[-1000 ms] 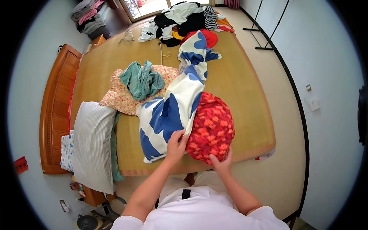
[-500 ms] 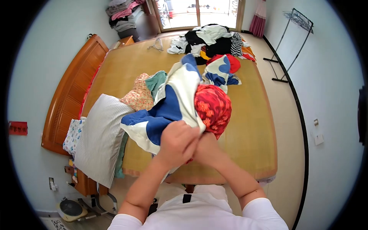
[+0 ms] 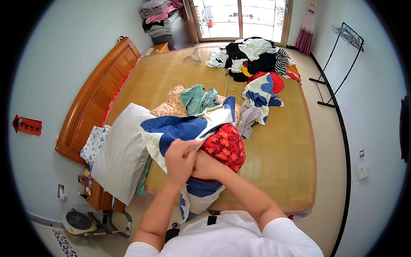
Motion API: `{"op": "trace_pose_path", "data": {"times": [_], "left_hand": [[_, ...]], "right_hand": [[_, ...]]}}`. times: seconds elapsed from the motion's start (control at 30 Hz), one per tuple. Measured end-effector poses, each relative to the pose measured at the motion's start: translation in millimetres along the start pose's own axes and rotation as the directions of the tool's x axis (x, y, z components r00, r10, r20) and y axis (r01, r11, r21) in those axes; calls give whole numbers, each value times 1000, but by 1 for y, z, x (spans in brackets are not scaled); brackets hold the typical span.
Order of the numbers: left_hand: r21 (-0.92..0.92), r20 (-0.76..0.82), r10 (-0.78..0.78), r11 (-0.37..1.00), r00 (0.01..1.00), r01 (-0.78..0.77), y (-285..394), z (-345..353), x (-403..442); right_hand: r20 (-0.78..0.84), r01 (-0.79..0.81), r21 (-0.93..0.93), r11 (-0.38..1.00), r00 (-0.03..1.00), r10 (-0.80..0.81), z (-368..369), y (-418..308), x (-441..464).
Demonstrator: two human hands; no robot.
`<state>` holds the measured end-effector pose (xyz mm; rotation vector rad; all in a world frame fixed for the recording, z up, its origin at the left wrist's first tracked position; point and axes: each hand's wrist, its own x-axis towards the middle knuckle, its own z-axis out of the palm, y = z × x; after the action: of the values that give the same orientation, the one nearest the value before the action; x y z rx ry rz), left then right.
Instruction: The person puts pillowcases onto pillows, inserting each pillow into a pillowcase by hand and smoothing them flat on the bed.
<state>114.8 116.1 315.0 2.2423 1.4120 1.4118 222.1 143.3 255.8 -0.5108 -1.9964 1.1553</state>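
Observation:
A blue-and-white pillowcase point(image 3: 171, 126) is bunched in front of me, part of it hanging over the bed's near edge. My left hand point(image 3: 180, 160) is closed on its edge, thumb and fingers pinched together. Right beside it, my right hand point(image 3: 207, 166) is also closed on the cloth; its fingertips are hidden behind the left hand. A red flowered pillow point(image 3: 227, 147) bulges out from the pillowcase, just beyond my right wrist. Behind the pillowcase lie a green cloth point(image 3: 198, 99) and a peach flowered pillow point(image 3: 170, 103).
A striped pillow point(image 3: 122, 150) leans at the bed's left near corner. Farther back on the mat-covered bed point(image 3: 278, 162) are another blue-and-white cloth point(image 3: 260, 92), a grey cloth point(image 3: 248, 118), a hanger point(image 3: 230, 89) and a clothes pile point(image 3: 261, 58). A drying rack point(image 3: 338, 64) stands right.
My hands have moved left with the pillowcase, whose raised part has dropped lower. The grey cloth and a hanger now show behind it. The camera view has shifted.

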Motion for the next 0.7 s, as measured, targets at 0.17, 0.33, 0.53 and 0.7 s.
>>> {"op": "trace_pose_path", "data": {"times": [0.17,0.33,0.53,0.7], "left_hand": [[179,-93,-175,965,980,189,-21,-3,-17],[348,-9,-80,934,997,78,-17,-6,-23],[431,161,144,880,976,-201,-16,9,-26],[247,237,162,944,958,-220,13,17,-48]], "right_hand": [[-403,43,-420,906,886,-229,-37,15,-86],[-510,-164,-358,919,859,-46,-39,32,-95],[-258,-47,-634,772,954,-154,28,29,-72],[-253,-39,-349,936,966,-54,123,141,-64]]}}
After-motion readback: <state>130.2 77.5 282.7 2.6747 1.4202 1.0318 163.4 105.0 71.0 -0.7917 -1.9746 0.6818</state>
